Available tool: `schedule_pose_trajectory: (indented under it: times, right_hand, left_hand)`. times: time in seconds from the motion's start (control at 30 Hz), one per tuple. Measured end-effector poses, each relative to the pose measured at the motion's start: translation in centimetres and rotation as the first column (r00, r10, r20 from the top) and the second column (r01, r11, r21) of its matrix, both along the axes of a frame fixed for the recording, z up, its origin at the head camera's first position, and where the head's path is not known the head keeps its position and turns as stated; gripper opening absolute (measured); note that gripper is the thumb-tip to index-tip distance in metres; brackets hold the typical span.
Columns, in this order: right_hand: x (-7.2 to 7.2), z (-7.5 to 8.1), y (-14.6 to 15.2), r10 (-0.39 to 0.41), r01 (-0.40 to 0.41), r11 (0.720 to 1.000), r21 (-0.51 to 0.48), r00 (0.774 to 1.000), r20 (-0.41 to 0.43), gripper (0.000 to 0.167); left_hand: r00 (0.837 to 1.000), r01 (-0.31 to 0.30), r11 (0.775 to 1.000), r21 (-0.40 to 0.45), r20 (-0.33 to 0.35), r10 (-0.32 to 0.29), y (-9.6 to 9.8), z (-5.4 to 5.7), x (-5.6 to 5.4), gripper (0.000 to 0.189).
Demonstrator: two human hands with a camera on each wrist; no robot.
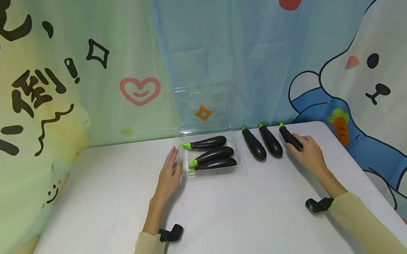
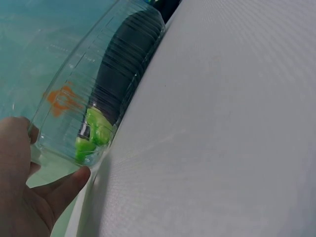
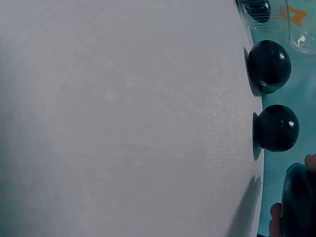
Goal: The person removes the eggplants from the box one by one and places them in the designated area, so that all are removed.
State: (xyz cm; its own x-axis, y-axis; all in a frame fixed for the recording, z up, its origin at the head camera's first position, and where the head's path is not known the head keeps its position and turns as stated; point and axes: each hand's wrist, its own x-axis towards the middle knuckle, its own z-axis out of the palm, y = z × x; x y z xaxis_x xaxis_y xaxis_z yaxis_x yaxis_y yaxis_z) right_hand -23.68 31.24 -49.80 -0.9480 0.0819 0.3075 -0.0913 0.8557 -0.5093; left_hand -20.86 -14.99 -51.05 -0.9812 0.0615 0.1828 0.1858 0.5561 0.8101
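Observation:
My left hand (image 1: pixel 168 177) touches the left side of a clear plastic clamshell box (image 1: pixel 187 156), its fingers extended along the wall. Three dark eggplants with green stems lie in the box: a back one (image 1: pixel 208 143), a middle one (image 1: pixel 215 155) and a front one (image 1: pixel 218 163). In the left wrist view, thumb and fingers stand at the corner of the box, near the green stem (image 2: pixel 98 128). At the right, my right hand (image 1: pixel 308 153) grips an eggplant (image 1: pixel 288 135) by its thick end. The right wrist view shows this eggplant (image 3: pixel 298 202) between fingertips, apart from the table.
Two more eggplants, one (image 1: pixel 254 144) nearer the box and one (image 1: pixel 271 141) nearer my right hand, lie side by side on the white table (image 1: pixel 244 214). The box's clear lid (image 1: pixel 204 107) stands upright against the printed curtain (image 1: pixel 255 54) behind.

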Motion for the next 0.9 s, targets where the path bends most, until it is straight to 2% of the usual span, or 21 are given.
schedule_pose_trajectory:
  times: [0.33, 0.57, 0.9]
  right_hand:
    - [-0.2, 0.0, -0.3, -0.011, 0.011, 1.0, -0.014, 1.0, -0.011, 0.054]
    - [-0.3, 0.1, -0.6, -0.056, 0.056, 0.998, -0.011, 0.998, -0.017, 0.053]
    - [-1.3, -0.4, -0.6, -0.062, 0.064, 0.998, -0.027, 0.995, 0.083, 0.06]
  left_hand:
    - [1.0, 0.003, 1.0, 0.009, 0.008, -0.003, 0.0, 0.1, 0.1, 0.053]
    - [1.0, -0.004, 1.0, -0.005, 0.006, 0.004, 0.0, 0.1, 0.1, 0.052]
    - [1.0, 0.003, 1.0, -0.002, 0.012, -0.003, 0.0, 0.1, 0.0, 0.052]
